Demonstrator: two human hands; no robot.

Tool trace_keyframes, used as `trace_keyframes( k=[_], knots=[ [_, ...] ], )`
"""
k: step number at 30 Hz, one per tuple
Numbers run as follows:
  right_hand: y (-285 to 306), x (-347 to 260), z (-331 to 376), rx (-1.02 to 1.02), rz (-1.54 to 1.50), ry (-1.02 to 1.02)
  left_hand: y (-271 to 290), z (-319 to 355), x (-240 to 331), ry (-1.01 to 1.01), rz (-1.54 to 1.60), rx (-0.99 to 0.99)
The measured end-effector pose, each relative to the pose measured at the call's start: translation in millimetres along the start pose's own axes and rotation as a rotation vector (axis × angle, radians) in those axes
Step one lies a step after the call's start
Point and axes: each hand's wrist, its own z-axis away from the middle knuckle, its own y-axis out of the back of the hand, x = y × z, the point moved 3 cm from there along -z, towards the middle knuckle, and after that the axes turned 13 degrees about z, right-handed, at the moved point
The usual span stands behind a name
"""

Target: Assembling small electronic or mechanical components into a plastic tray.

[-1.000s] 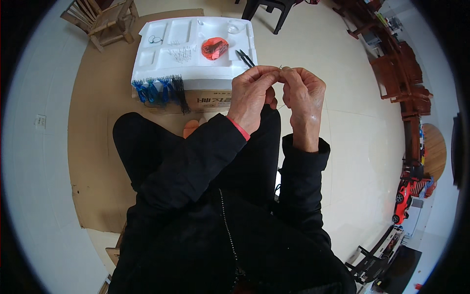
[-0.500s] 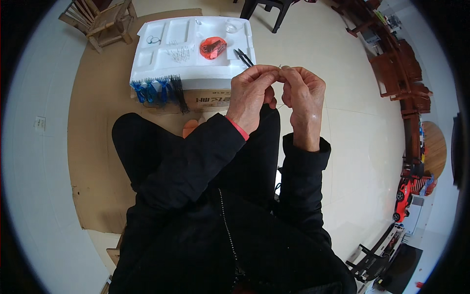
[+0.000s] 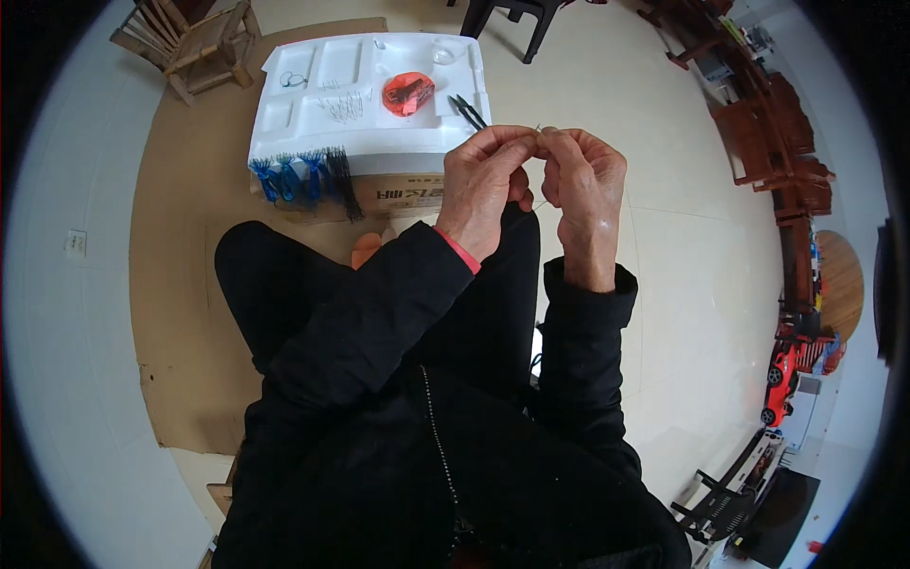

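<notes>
My left hand (image 3: 481,180) and my right hand (image 3: 585,185) meet just off the right front corner of a white foam tray (image 3: 379,142). Thumb and fingers of each are pinched together, and the fingertips touch. A tiny thin sliver (image 3: 538,128) pokes up between them; it is too small to name. Behind my left hand lie black-handled snips (image 3: 467,111) on the tray. Several thin wire-like pieces (image 3: 343,106) are spread in the tray's middle, beside a red round packet (image 3: 409,95) with dark pieces on it.
Blue bundles (image 3: 288,177) and a black bundle (image 3: 343,185) of thin strands hang over the tray's front edge, against a cardboard box (image 3: 403,190). A clear small cup (image 3: 447,52) sits at the tray's back. A bamboo chair (image 3: 194,52) and a dark stool (image 3: 517,21) stand beyond.
Both hands hold the same pinch with fingertips together. The whole view has shifted very slightly; nothing on the tray has visibly moved.
</notes>
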Motion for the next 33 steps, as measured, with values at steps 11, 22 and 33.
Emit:
trace_keyframes(
  k=[11,22,33],
  knots=[
    [0.2,1.9,-1.7,0.000,0.009,0.004,-1.9,0.1,0.8,-0.015,0.033,0.026],
    [0.1,2.5,-0.9,0.000,0.021,0.007,0.0,-0.2,-1.3,-0.026,0.035,0.021],
    [1.2,2.1,0.2,-0.027,0.001,0.037,-0.4,0.9,-0.2,-0.011,-0.011,0.005]
  ],
)
